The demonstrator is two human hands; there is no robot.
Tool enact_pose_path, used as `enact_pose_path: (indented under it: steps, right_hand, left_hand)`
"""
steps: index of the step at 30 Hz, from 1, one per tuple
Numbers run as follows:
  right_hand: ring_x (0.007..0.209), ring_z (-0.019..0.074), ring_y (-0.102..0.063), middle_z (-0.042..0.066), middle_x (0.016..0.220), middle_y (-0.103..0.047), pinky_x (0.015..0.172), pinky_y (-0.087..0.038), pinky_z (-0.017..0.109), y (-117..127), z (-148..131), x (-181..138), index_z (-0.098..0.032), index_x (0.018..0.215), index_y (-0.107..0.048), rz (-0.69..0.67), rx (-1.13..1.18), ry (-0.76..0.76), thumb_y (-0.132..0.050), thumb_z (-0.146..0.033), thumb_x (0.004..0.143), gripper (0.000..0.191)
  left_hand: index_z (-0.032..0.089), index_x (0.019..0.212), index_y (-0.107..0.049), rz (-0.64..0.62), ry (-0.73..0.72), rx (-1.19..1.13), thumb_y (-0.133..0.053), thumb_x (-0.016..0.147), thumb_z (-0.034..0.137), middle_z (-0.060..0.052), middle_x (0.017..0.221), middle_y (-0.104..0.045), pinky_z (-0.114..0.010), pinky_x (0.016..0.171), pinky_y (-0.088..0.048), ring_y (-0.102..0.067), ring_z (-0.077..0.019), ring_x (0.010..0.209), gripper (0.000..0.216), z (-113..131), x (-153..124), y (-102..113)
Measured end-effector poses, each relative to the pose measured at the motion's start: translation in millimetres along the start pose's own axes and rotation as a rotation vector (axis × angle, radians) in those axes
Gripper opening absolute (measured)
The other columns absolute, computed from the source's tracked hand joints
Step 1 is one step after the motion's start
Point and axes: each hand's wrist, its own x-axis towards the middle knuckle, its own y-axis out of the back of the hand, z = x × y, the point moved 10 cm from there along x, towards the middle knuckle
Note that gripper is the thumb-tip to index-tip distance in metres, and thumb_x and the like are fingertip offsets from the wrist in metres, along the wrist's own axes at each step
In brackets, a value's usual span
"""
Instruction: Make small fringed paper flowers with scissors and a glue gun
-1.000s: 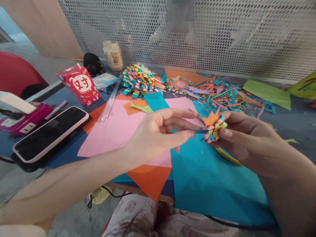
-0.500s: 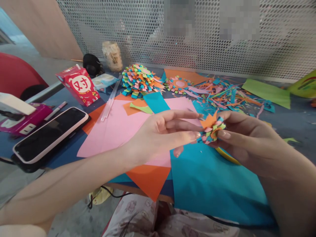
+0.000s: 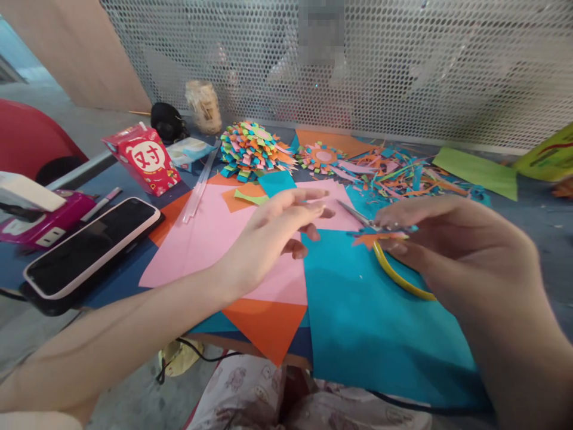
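Observation:
My right hand (image 3: 461,245) pinches a small layered paper flower (image 3: 369,239) of orange, blue and pink strips, now seen edge-on. Beneath that hand are scissors with a yellow handle (image 3: 396,279), their metal blades pointing up and left; part of them is hidden by the hand and flower. To the left, my left hand (image 3: 268,233) is open, its fingers loosely bent and apart with nothing in them. It hovers above pink paper (image 3: 201,251). A blue sheet (image 3: 367,334) lies below the flower and hangs over the table's front edge.
A large fringed paper ball (image 3: 253,152), a flat paper flower (image 3: 323,155) and a heap of paper scraps (image 3: 403,173) lie at the back. On the left are a phone (image 3: 94,245), a red carton (image 3: 145,156) and clear straws (image 3: 197,191). A perforated screen (image 3: 250,54) stands behind.
My left hand has let go of the flower and moved left. My right hand keeps the flower and has turned it edge-on, uncovering more of the scissors.

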Motion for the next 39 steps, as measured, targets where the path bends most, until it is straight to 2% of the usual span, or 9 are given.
enact_pose_path:
  steps: [2,4,7,10,15,20,25,32,39]
  right_hand:
    - [0.091,0.0164,-0.062,0.002,0.094,-0.066,0.08,-0.052,0.034,-2,-37,-8,-0.029,0.086,-0.068,0.011,-0.319,0.34,-0.068,-0.01,0.08,0.02]
    - [0.093,0.02,-0.062,0.004,0.101,-0.064,0.081,-0.049,0.04,-13,-60,-22,-0.028,0.082,-0.067,-0.002,-0.576,0.614,-0.066,-0.009,0.08,0.02]
    - [0.092,0.0241,-0.062,0.006,0.103,-0.062,0.075,-0.049,0.043,-20,-70,-34,-0.029,0.081,-0.068,0.014,-0.72,0.784,-0.07,-0.01,0.079,0.019]
    - [0.09,0.0245,-0.063,0.006,0.1,-0.061,0.071,-0.05,0.042,-21,-70,-37,-0.03,0.082,-0.069,0.016,-0.709,0.806,-0.072,-0.011,0.079,0.019]
    - [0.09,0.0239,-0.064,0.006,0.101,-0.063,0.07,-0.051,0.04,-20,-68,-40,-0.03,0.082,-0.071,0.015,-0.718,0.822,-0.074,-0.016,0.079,0.015]
    - [0.093,0.0237,-0.063,0.007,0.104,-0.064,0.074,-0.051,0.041,-22,-66,-39,-0.03,0.085,-0.072,-0.015,-0.722,0.813,-0.071,-0.014,0.081,0.017]
    - [0.092,0.021,-0.062,0.005,0.101,-0.063,0.074,-0.051,0.038,-25,-68,-38,-0.028,0.085,-0.071,-0.065,-0.687,0.83,-0.07,-0.012,0.081,0.016]
    - [0.097,0.017,-0.062,0.002,0.105,-0.061,0.076,-0.053,0.034,-27,-68,-38,-0.026,0.086,-0.069,-0.119,-0.633,0.775,-0.06,-0.017,0.091,0.014]
    - [0.089,0.0166,-0.063,0.001,0.105,-0.061,0.07,-0.056,0.032,-31,-66,-35,-0.026,0.082,-0.068,-0.164,-0.565,0.778,-0.065,-0.014,0.084,0.012]
  left_hand:
    - [0.015,0.094,-0.065,-0.027,0.114,-0.007,-0.065,0.076,0.033,-0.006,0.092,-0.067,-0.02,0.049,-0.037,-0.053,-0.0099,0.065,0.026,-10,0,-2]
    - [0.015,0.09,-0.065,-0.103,0.221,-0.028,-0.068,0.072,0.032,-0.004,0.085,-0.065,-0.02,0.047,-0.036,-0.053,-0.0095,0.061,0.024,-21,-2,-9]
    - [0.017,0.093,-0.066,-0.244,0.228,-0.072,-0.072,0.067,0.027,-0.002,0.081,-0.064,-0.019,0.047,-0.036,-0.053,-0.0088,0.059,0.028,-23,-6,-23]
    - [0.018,0.1,-0.065,-0.315,0.155,-0.059,-0.073,0.067,0.021,0.0,0.077,-0.064,-0.019,0.048,-0.036,-0.054,-0.0077,0.058,0.035,-17,-8,-28]
    - [0.016,0.099,-0.062,-0.309,0.018,0.027,-0.07,0.065,0.007,0.002,0.076,-0.064,-0.021,0.058,-0.045,-0.06,-0.0091,0.068,0.036,-4,-8,-28]
    - [0.017,0.101,-0.061,-0.277,-0.077,0.169,-0.073,0.066,0.013,0.0,0.084,-0.066,-0.025,0.066,-0.05,-0.064,-0.0137,0.08,0.037,1,-9,-27]
    - [0.019,0.103,-0.062,-0.261,-0.083,0.264,-0.074,0.068,0.017,0.001,0.079,-0.065,-0.022,0.06,-0.047,-0.065,-0.0139,0.079,0.037,2,-10,-25]
    - [0.02,0.104,-0.062,-0.279,-0.088,0.288,-0.074,0.068,0.017,0.0,0.08,-0.065,-0.022,0.06,-0.047,-0.064,-0.0138,0.08,0.038,2,-10,-24]
    - [0.019,0.1,-0.063,-0.284,-0.081,0.303,-0.071,0.067,0.014,-0.001,0.083,-0.065,-0.023,0.06,-0.046,-0.064,-0.015,0.081,0.034,1,-11,-24]
